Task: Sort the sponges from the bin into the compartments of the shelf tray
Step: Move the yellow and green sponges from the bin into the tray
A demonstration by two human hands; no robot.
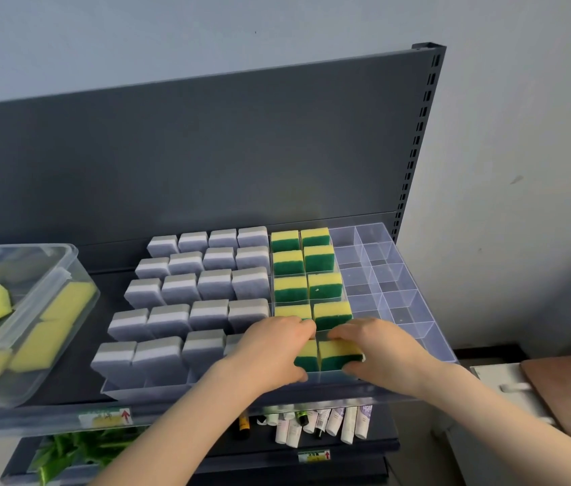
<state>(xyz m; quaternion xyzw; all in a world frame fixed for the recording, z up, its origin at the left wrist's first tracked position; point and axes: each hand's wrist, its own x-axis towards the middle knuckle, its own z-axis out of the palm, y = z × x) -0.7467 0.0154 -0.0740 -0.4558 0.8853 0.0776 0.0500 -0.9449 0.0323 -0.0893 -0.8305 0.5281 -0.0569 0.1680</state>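
The left hand point(270, 349) and right hand point(382, 349) each have the grip closed round a green-and-yellow sponge point(338, 356) — side by side in the front compartments of the shelf tray point(431, 331). Pushed unevenly, one could snag the thin divider point(318, 356) and sit tilted.

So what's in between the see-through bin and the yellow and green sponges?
Rows of gray and white sponges fill the tray's left compartments between the bin and the yellow-green sponges, as the head view shows.
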